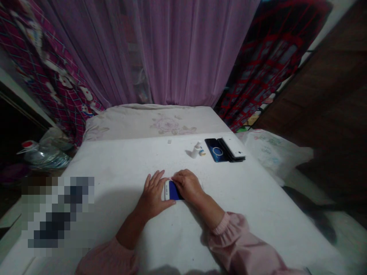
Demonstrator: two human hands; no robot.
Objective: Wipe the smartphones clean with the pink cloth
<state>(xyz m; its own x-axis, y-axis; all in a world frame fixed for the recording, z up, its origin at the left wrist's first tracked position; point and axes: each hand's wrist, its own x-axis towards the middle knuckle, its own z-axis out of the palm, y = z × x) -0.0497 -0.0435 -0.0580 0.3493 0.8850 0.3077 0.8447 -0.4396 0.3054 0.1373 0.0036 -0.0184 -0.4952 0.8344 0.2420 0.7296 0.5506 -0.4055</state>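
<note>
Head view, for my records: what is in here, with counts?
white-covered mattress: 1, white, centre
floral bolster: 1, beige, beyond the mattress
phone: 1, blue and white, between the hands
stacked phones: about 3, blue, black and white, far right of the mattress
small bottles: 2, white and blue-white, left of the stack
white square piece: 1, white, far edge
sheer curtain: 1, purple, behind
patterned cloths: 2, pink and dark red, either side
plastic bag: 1, white, right
plastic bottle: 1, clear, left
pixelated patch: 1, lower left, hidden
left hand: 1, at the phone's white end
right hand: 1, on its blue end
pink sleeves: 2, on the forearms
</note>
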